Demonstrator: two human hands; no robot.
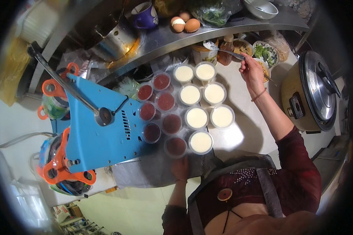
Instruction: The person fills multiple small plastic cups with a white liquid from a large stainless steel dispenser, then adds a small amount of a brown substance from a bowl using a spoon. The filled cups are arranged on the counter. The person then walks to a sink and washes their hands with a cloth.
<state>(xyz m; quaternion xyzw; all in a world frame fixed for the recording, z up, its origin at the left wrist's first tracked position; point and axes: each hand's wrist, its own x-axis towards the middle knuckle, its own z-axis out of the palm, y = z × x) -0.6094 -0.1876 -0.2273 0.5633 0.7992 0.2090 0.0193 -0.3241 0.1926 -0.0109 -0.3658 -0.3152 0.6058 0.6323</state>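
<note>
My right hand (251,72) holds a metal spoon (228,52) by its handle; the spoon's bowl bears a white residue and is over a labelled tub (205,55). My left hand (180,169) is at the counter's near edge, just below a clear cup of dark red content (175,146); its fingers are partly hidden, and whether it grips the cup cannot be told. Several cups of red content (165,100) stand in staggered rows at the left. Beside them are several cups filled with a creamy white substance (196,117), with flat, level tops.
A blue machine (103,144) with a metal lever stands at left. A large rice cooker (309,91) is at right. Behind the cups are a sauce bottle (226,51) and a bowl of chopped greens (264,53). A steel shelf (170,39) holds eggs (192,25), a purple mug (144,17) and a pot (117,41).
</note>
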